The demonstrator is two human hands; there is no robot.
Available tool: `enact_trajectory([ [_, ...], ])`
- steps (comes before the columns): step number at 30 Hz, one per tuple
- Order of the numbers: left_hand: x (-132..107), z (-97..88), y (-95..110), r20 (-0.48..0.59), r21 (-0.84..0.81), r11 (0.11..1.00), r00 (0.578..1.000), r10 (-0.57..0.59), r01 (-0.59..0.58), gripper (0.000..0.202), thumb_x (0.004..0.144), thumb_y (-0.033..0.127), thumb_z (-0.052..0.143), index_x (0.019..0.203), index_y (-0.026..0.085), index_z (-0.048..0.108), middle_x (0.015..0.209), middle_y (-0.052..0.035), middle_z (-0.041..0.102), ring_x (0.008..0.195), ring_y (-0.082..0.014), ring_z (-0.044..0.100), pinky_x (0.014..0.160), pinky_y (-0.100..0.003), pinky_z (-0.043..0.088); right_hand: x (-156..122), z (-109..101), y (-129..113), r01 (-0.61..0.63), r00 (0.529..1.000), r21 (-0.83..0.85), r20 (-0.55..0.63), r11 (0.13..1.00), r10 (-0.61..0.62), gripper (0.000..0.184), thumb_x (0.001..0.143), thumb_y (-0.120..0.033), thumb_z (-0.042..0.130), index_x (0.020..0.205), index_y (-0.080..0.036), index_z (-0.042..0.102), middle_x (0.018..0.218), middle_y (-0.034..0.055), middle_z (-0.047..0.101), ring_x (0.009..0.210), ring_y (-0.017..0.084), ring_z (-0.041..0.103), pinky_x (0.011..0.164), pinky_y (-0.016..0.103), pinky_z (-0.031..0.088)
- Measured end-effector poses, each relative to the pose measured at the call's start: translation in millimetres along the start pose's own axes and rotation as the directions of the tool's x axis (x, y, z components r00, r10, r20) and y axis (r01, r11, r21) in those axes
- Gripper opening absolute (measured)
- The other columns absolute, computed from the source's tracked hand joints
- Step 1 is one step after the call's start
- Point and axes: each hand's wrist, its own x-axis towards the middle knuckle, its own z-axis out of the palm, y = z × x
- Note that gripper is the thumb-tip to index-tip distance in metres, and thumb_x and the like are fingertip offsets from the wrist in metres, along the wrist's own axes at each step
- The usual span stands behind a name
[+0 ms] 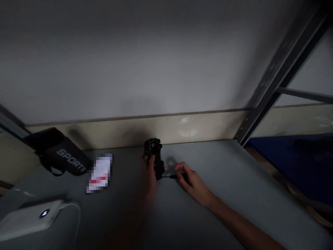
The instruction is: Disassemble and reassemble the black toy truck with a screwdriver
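Observation:
My left hand [150, 172] is wrapped round a black game controller [157, 160], which stands on its end just above or on the grey table near the wall. Its thumbsticks point to the right. To the right, my right hand [191, 182] holds the dark handle of a small screwdriver [172, 176] in its fingers. The thin shaft points left and its tip reaches the lower end of the controller. Dim light hides which spot the tip touches.
On the left of the grey table [208, 156] lie a black SPORT pouch [69, 156], a blurred-out phone-like object [100, 173] and a white power bank [33, 217] with a cable. A metal shelf post [265, 90] rises at the right, beside a blue surface [293, 159].

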Motion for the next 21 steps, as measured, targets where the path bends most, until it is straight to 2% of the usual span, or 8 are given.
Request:
enact_trajectory([
  [3, -0.7, 0.2, 0.8, -0.004, 0.020, 1.000, 1.000, 0.016, -0.016, 0.075, 0.086, 0.061, 0.072, 0.149, 0.030, 0.046, 0.090, -0.0006, 0.073, 0.058, -0.0171, 0.070, 0.053, -0.027, 0.055, 0.1, -0.2, 0.9, -0.050, 0.999, 0.002, 0.020, 0.999, 0.050, 0.022, 0.110, -0.042, 0.042, 0.119, -0.024, 0.051, 0.069, -0.0064, 0.051, 0.060, 0.018, 0.050, 0.063, 0.029, 0.041],
  [6, -1.3, 0.4, 2.1, -0.005, 0.014, 1.000, 1.000, 0.025, -0.025, 0.071, 0.086, 0.060, 0.072, 0.145, 0.029, 0.048, 0.087, 0.0006, 0.072, 0.058, -0.0167, 0.069, 0.053, -0.027, 0.055, 0.2, 0.3, 1.2, 0.027, 1.000, -0.005, -0.015, 1.000, -0.027, 0.019, 0.104, -0.035, 0.051, 0.119, -0.025, 0.049, 0.086, -0.0015, 0.059, 0.073, 0.019, 0.058, 0.071, 0.030, 0.045],
  [8, -1.5, 0.6, 2.8, -0.008, 0.017, 1.000, 1.000, 0.015, -0.015, 0.070, 0.086, 0.059, 0.072, 0.144, 0.029, 0.048, 0.085, 0.0011, 0.072, 0.058, -0.0168, 0.069, 0.053, -0.027, 0.055, 0.5, 0.6, 1.5, 0.053, 0.998, 0.001, -0.016, 0.999, -0.053, 0.019, 0.104, -0.036, 0.051, 0.119, -0.025, 0.050, 0.091, 0.0004, 0.063, 0.078, 0.019, 0.061, 0.074, 0.030, 0.046],
  [14, -1.9, 0.8, 3.9, -0.018, 0.040, 0.999, 1.000, 0.026, -0.025, 0.069, 0.086, 0.057, 0.071, 0.145, 0.029, 0.048, 0.093, -0.0003, 0.073, 0.057, -0.0166, 0.070, 0.052, -0.027, 0.055, 1.6, 0.5, 0.0, -0.046, 0.999, 0.007, 0.026, 0.999, 0.046, 0.024, 0.110, -0.045, 0.043, 0.116, -0.025, 0.054, 0.072, -0.0047, 0.055, 0.062, 0.018, 0.053, 0.063, 0.029, 0.041],
  [17, -1.7, 1.3, 4.1, -0.036, 0.051, 0.998, 0.999, 0.030, -0.028, 0.070, 0.086, 0.058, 0.072, 0.145, 0.028, 0.048, 0.090, -0.0001, 0.073, 0.056, -0.0164, 0.069, 0.052, -0.027, 0.054, 1.4, 0.0, -1.6, -0.032, 0.999, 0.004, 0.021, 0.999, 0.032, 0.023, 0.110, -0.043, 0.043, 0.117, -0.024, 0.054, 0.077, -0.0026, 0.060, 0.066, 0.018, 0.055, 0.066, 0.029, 0.043],
  [21, 0.2, 1.5, 2.6, -0.033, 0.046, 0.998, 0.999, 0.036, -0.035, 0.071, 0.085, 0.059, 0.073, 0.144, 0.027, 0.050, 0.092, -0.0012, 0.074, 0.058, -0.0181, 0.071, 0.052, -0.029, 0.056, -0.6, -0.4, -1.2, 0.028, 1.000, -0.013, 0.012, 1.000, -0.028, 0.018, 0.105, -0.032, 0.050, 0.121, -0.024, 0.055, 0.091, 0.0002, 0.065, 0.074, 0.018, 0.060, 0.072, 0.029, 0.046],
])
